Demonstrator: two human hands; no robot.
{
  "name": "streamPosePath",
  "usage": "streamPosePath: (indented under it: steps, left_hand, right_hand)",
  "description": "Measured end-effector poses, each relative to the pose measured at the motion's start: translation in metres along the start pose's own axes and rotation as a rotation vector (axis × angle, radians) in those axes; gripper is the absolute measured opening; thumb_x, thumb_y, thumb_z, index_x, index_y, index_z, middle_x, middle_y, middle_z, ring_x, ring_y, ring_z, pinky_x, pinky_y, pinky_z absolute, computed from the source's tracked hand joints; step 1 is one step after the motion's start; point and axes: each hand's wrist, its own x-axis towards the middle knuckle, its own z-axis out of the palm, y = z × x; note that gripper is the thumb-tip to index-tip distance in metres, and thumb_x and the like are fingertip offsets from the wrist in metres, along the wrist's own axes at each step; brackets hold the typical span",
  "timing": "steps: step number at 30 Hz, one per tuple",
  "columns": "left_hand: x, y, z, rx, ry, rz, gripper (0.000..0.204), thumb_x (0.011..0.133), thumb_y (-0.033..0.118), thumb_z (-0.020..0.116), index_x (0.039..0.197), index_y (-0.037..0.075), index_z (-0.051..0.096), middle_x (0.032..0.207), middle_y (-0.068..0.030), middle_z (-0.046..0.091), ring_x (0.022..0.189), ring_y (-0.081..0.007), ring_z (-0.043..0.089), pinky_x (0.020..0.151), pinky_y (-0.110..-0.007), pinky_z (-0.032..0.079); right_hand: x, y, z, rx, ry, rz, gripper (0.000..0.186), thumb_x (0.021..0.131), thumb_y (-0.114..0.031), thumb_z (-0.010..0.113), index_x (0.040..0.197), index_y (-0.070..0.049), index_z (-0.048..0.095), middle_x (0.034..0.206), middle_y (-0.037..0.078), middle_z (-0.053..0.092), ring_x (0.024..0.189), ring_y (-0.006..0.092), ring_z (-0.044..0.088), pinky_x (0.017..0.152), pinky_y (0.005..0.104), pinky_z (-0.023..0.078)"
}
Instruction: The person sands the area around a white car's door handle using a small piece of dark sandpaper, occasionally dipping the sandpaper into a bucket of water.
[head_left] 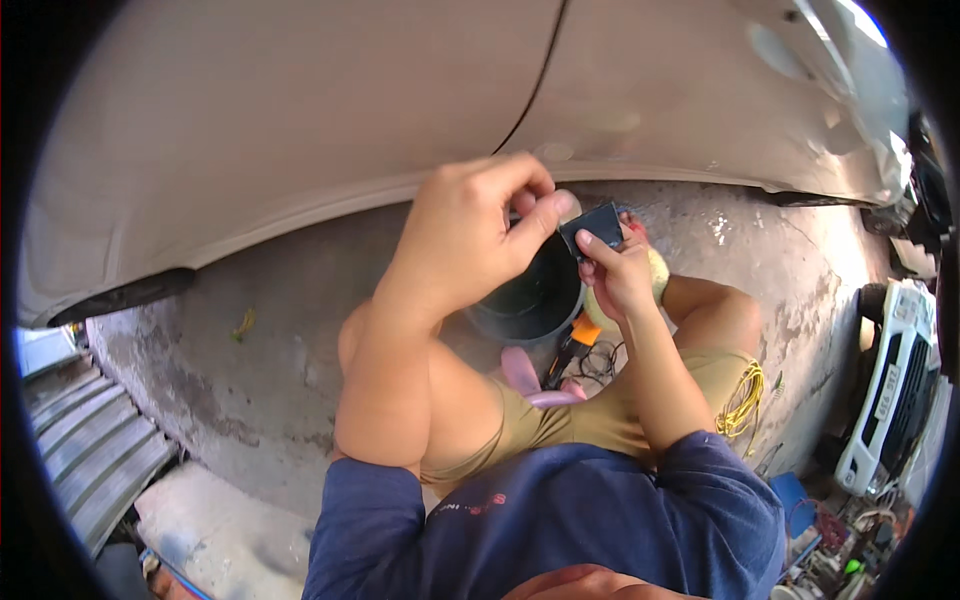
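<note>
My left hand (485,225) is raised in front of the car's side, its fingers curled and the thumb drawn toward them. Something pale shows at its thumb tip, too small to make out. My right hand (622,268) grips a thin, dark, flat rectangular piece (592,232), thumb on top. The two hands are close together but apart. Below them stands a dark round bucket (525,325), partly hidden by my left hand and the dark piece. A pale yellow rounded thing (658,272) shows behind my right hand.
A pale car body panel (300,100) spans the far side, with a black cord (540,80) hanging across it. Between my legs lie an orange and black tool (572,345) and pink footwear (520,370). Yellow wire (742,405) is at right, near a loose car bumper (885,400).
</note>
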Motion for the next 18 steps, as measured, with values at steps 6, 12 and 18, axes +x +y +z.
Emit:
streamPosePath:
  steps: [6, 12, 18]
  left_hand:
    - [0.009, 0.023, 0.022, -0.161, -0.181, 0.101, 0.02, 0.092, 0.018, 0.075, 0.091, -0.001, 0.07, 0.073, -0.0073, 0.069, 0.059, -0.0117, 0.057, 0.056, -0.028, 0.047]
    - [0.011, 0.03, 0.028, -0.451, -0.229, -0.208, 0.023, 0.1, 0.02, 0.069, 0.088, 0.0, 0.067, 0.068, 0.0018, 0.058, 0.058, -0.005, 0.049, 0.051, -0.023, 0.039]
    - [0.018, 0.027, 0.033, -1.035, -0.306, -0.37, 0.022, 0.101, 0.018, 0.068, 0.085, 0.003, 0.064, 0.067, 0.0026, 0.056, 0.052, -0.0054, 0.046, 0.047, -0.021, 0.035]
  right_hand:
    - [-0.037, -0.056, 0.019, 0.04, -0.074, -0.21, 0.032, 0.088, -0.009, 0.082, 0.115, -0.002, 0.065, 0.079, 0.002, 0.069, 0.055, 0.0076, 0.057, 0.048, 0.0217, 0.044]
    - [-0.039, -0.082, 0.011, -0.659, -0.015, -1.199, 0.079, 0.07, -0.032, 0.097, 0.134, -0.003, 0.06, 0.137, 0.019, 0.055, 0.123, 0.0299, 0.058, 0.092, 0.0422, 0.055]
    - [-0.023, -0.117, 0.013, -1.239, 0.019, -1.766, 0.048, 0.057, -0.006, 0.081, 0.105, -0.007, 0.077, 0.115, 0.013, 0.071, 0.104, 0.0379, 0.067, 0.085, 0.0463, 0.057]
